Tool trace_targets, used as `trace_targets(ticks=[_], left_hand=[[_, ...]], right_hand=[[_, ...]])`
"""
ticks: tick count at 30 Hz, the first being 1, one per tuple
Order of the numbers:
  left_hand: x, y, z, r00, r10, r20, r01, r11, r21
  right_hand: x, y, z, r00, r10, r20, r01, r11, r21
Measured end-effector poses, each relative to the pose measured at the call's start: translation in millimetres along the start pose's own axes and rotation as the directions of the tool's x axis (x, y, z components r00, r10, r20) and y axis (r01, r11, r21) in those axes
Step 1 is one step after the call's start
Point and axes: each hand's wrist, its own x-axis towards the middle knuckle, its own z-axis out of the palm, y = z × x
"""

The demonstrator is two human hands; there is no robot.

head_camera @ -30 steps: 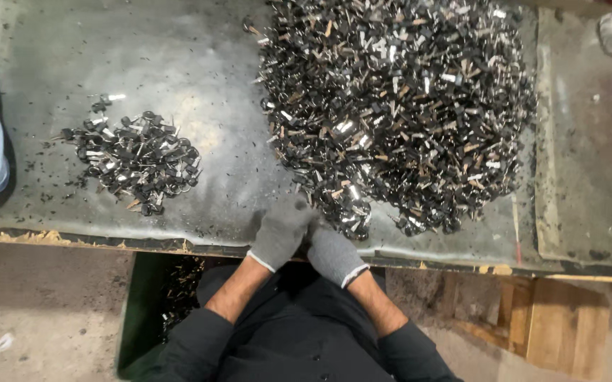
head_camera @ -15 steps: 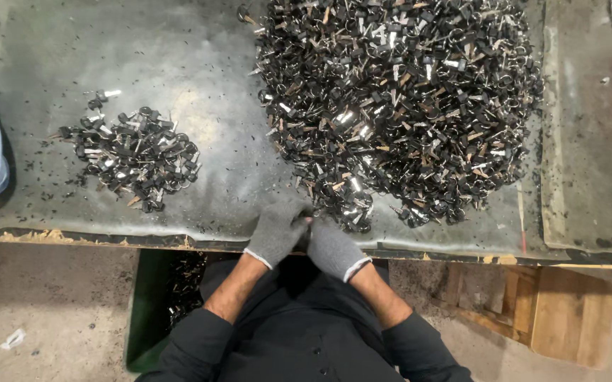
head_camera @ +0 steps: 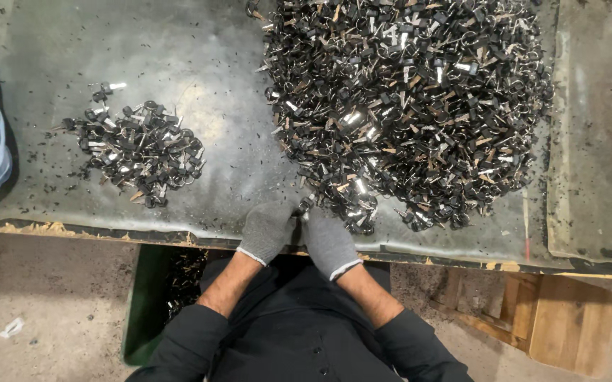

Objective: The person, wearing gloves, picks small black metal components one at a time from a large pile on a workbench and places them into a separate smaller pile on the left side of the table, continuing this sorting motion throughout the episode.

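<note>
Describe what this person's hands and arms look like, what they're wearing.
Both the left hand and the right hand wear grey knitted work gloves with pale edging at the cuff. Black long sleeves are pushed up toward the elbows, leaving the forearms bare. No markings show.

I'm seeing the big pile of metal parts (head_camera: 405, 106) running off the top edge; my gloved fingertips are hiding what they pinch.

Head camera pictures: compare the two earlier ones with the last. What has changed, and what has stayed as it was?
Very little. The left hand and right hand, both in grey gloves, stay together at the near edge of the big pile of small metal parts; any part between them is too small to tell. The small pile and the table are unchanged. Only the camera shifted slightly.
</note>
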Motion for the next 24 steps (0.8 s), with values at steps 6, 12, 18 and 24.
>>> trace_targets(ticks=[6,12,18,24], left_hand=[[-1,-4,-2,1.000,0.027,-0.016,-0.027,0.999,-0.023],[-1,-2,-1,0.991,0.133,-0.022,-0.131,0.989,0.073],[-1,-1,-4,0.986,0.152,-0.068,-0.150,0.988,0.032],[0,-2,2,0.974,0.211,-0.088,-0.206,0.976,0.065]], right_hand=[[2,0,-12,0.995,0.039,0.092,-0.063,0.959,0.276],[1,-1,-9,0.997,0.023,0.073,-0.019,0.999,-0.048],[4,6,-7,0.988,-0.139,-0.060,0.145,0.982,0.122],[4,-9,1,0.994,0.107,-0.004,-0.106,0.994,0.018]])
